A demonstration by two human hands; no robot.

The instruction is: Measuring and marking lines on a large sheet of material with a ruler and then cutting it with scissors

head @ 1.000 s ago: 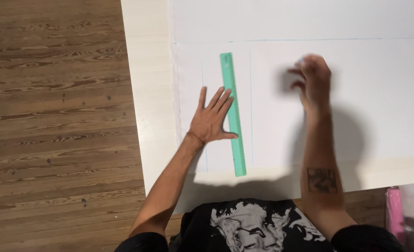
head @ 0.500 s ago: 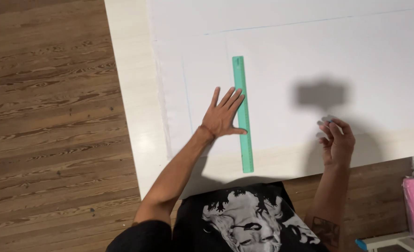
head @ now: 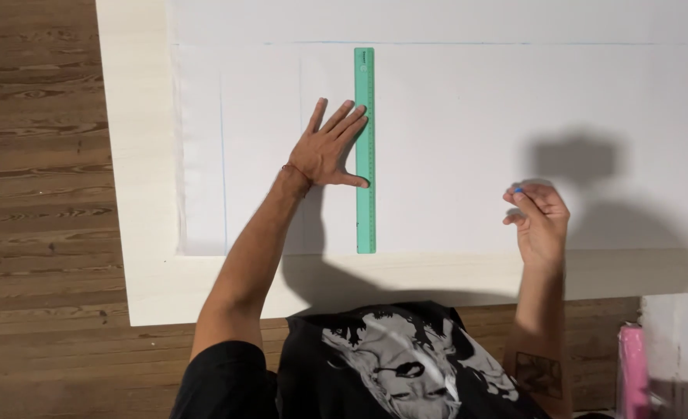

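Ruler [head: 365,155] lies pinned under the flat, spread left hand [head: 327,149]; right hand [head: 540,217] pinches a small blue thing [head: 518,189].

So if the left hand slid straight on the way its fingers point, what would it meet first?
The left hand lies flat on the white sheet of fabric, fingers angled up and right. They already touch the long green plastic ruler, so that edge comes first.

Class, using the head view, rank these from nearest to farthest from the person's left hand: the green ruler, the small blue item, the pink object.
1. Green ruler: touching the left hand.
2. Small blue item: in the right hand's fingertips.
3. Pink object: bottom right corner.
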